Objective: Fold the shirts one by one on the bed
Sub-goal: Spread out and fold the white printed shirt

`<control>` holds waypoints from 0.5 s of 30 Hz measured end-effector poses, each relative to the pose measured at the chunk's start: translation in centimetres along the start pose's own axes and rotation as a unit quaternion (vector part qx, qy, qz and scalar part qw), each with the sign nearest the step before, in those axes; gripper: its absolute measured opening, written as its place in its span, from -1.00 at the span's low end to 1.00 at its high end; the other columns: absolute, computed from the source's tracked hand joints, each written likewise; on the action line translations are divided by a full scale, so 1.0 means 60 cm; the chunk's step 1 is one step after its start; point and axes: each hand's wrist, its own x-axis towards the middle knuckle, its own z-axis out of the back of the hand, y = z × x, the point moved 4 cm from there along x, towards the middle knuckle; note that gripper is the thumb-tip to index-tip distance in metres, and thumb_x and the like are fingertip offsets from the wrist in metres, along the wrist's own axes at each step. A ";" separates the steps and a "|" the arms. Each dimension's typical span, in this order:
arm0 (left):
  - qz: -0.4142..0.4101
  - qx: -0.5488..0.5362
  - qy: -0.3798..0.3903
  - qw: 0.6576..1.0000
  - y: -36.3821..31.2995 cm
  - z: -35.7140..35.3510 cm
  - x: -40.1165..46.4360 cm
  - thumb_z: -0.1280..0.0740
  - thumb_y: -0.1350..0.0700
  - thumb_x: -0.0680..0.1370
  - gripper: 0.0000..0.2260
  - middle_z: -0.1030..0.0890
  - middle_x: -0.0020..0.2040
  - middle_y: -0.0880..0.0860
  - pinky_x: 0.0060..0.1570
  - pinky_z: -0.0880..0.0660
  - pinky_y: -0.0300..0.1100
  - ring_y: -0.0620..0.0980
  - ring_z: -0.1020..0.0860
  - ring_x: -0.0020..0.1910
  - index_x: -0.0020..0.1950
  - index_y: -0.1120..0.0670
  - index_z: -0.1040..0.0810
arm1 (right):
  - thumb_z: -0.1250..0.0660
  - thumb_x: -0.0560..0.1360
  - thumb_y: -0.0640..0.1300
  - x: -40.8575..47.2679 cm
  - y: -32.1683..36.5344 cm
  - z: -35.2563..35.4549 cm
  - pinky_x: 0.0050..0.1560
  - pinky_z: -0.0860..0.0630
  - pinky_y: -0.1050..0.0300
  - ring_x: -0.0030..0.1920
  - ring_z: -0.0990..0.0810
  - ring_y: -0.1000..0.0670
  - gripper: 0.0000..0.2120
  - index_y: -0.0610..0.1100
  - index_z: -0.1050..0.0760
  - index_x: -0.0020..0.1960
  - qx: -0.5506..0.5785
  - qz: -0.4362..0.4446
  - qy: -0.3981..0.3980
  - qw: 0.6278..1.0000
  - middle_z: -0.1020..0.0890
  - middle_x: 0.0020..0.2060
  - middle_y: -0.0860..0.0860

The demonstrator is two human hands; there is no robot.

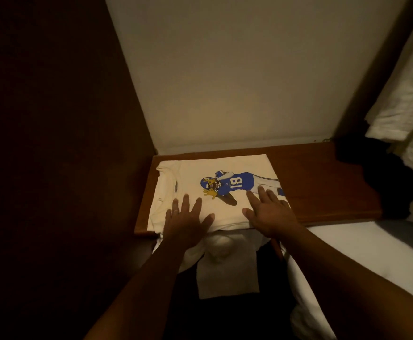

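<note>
A folded cream shirt (195, 173) with a blue football-player print numbered 18 lies flat on a wooden shelf (323, 182), its collar to the left. My left hand (185, 219) presses flat on the shirt's near left part, fingers spread and straight. Over the near right part, beside the print, my right hand (269, 212) rests flat too, fingers straight. Neither hand grips any cloth.
Pale cloth (225, 266) hangs below the shelf's front edge. A white bed surface (372, 253) lies to the right, with white bedding (406, 106) at the far right. A dark item (372, 182) sits at the shelf's right end. A wall rises behind; a dark panel stands left.
</note>
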 end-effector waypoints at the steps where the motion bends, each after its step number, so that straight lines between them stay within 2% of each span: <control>1: 0.000 -0.001 0.003 1.000 0.001 0.002 0.007 0.02 -0.39 0.61 -0.31 0.06 0.67 0.14 0.53 -0.04 0.26 0.29 0.03 0.63 0.65 -0.08 0.00 | 0.08 0.67 0.28 0.007 0.001 0.003 0.55 0.02 -0.27 0.62 0.18 -0.17 -0.36 0.07 0.16 0.65 0.001 -0.002 0.002 1.000 0.17 0.64 -0.07; 15: -0.002 0.023 -0.018 1.000 0.015 0.019 0.078 -0.05 -0.39 0.60 -0.32 -0.05 0.66 0.14 0.51 -0.15 0.26 0.31 -0.07 0.61 0.63 -0.07 -0.10 | -0.04 0.66 0.26 0.086 0.008 0.025 0.53 -0.03 -0.30 0.62 0.12 -0.18 -0.34 0.06 0.10 0.65 0.001 -0.008 0.015 1.000 0.12 0.64 -0.08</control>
